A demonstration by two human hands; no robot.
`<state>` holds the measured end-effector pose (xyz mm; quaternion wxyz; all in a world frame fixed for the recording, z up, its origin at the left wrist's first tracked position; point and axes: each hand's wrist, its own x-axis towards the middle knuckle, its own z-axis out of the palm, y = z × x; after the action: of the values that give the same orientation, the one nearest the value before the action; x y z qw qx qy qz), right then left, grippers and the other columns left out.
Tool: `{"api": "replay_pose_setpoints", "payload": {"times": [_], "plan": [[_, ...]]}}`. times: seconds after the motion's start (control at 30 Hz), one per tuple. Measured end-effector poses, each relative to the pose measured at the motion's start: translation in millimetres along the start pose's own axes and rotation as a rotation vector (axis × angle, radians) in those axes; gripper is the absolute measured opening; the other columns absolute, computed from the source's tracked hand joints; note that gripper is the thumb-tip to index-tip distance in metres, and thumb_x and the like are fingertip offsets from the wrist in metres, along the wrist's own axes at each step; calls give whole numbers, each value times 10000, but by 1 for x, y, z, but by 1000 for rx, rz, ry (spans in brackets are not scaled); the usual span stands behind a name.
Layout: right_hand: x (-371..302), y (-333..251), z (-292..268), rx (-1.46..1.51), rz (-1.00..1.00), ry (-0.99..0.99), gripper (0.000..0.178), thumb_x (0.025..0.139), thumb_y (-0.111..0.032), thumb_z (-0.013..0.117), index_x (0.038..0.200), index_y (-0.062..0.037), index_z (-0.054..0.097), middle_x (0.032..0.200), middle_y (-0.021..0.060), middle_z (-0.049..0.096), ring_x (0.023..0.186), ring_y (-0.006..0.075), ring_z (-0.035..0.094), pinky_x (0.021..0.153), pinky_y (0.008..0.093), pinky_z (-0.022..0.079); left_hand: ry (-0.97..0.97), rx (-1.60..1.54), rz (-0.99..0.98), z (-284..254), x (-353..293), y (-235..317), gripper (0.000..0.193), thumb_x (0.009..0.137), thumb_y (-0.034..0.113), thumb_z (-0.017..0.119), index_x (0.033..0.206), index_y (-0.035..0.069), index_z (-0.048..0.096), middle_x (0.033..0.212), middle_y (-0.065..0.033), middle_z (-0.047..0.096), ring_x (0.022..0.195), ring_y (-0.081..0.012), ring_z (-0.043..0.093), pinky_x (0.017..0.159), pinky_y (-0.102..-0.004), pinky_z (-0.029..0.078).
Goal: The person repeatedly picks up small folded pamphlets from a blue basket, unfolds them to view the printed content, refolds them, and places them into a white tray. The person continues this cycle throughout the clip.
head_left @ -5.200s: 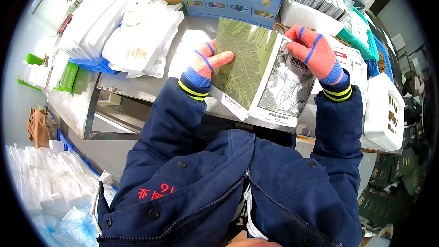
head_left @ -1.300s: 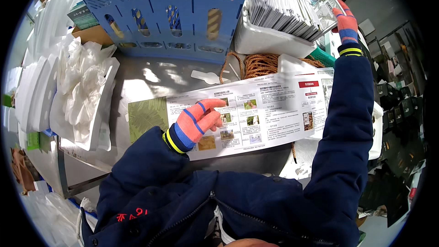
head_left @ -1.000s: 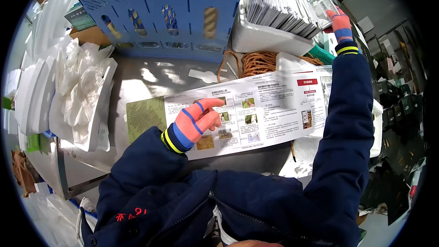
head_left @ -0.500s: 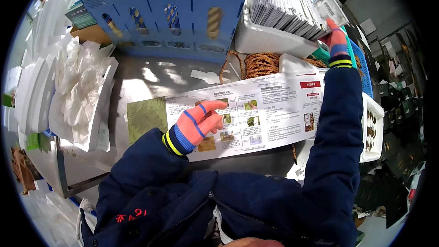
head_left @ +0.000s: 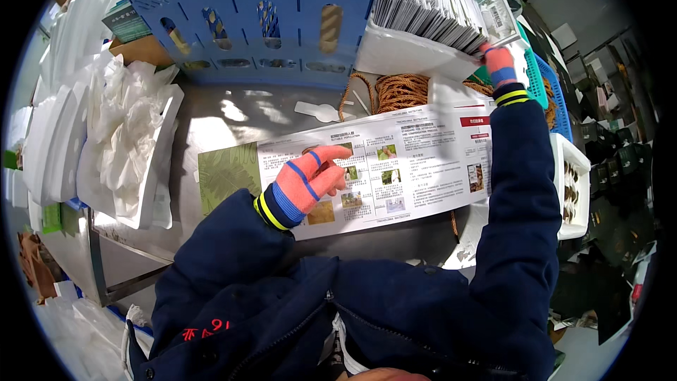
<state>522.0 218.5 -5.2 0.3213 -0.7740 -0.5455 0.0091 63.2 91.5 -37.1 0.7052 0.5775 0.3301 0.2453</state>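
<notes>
A long printed leaflet (head_left: 430, 169) with small photos and a green left end lies unfolded across the grey table. Over its left half hovers my left hand (head_left: 307, 178), in a coral and blue striped glove; its fingers are slightly bent, apart, with nothing in them. My right hand (head_left: 499, 67), gloved alike, reaches to the far right. Its fingers are closed at the near right corner of a dense row of folded leaflets (head_left: 430, 10), pinching the end one; the fingertips are partly hidden. A white foam box (head_left: 416, 51) holds that row.
A tall blue plastic crate (head_left: 240, 28) stands at the back. Brown rope (head_left: 402, 92) lies coiled before the foam box. White foam trays with crumpled wrapping (head_left: 123, 141) stand at left. On the right are a green basket (head_left: 534, 77), a blue basket (head_left: 560, 102) and a foam tray (head_left: 582, 190).
The view has shifted slightly. My right hand stays at the corner of the folded leaflets, its fingers drawn closer together. My left hand has turned a little above the unfolded leaflet.
</notes>
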Motion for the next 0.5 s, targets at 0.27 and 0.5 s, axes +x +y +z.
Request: {"api": "replay_pose_setpoints", "payload": {"times": [0.27, 0.5], "plan": [[44, -52, -60, -56, -158, 234, 551, 793, -359, 555, 1287, -150, 431, 1107, 103, 602, 986, 273, 577, 867, 327, 424, -21, 10, -26, 1, 0, 2, 319, 918, 113, 386, 1217, 33, 461, 820, -31, 575, 742, -90, 527, 704, -231, 450], [81, -79, -82, -384, -102, -90, 438, 775, -187, 517, 1210, -147, 540, 737, 107, 624, 572, 171, 574, 586, 309, 479, -22, 5, -44, -1, -5, -2, 337, 916, 139, 387, 1235, 52, 450, 834, -20, 570, 736, -83, 494, 661, -222, 431]]}}
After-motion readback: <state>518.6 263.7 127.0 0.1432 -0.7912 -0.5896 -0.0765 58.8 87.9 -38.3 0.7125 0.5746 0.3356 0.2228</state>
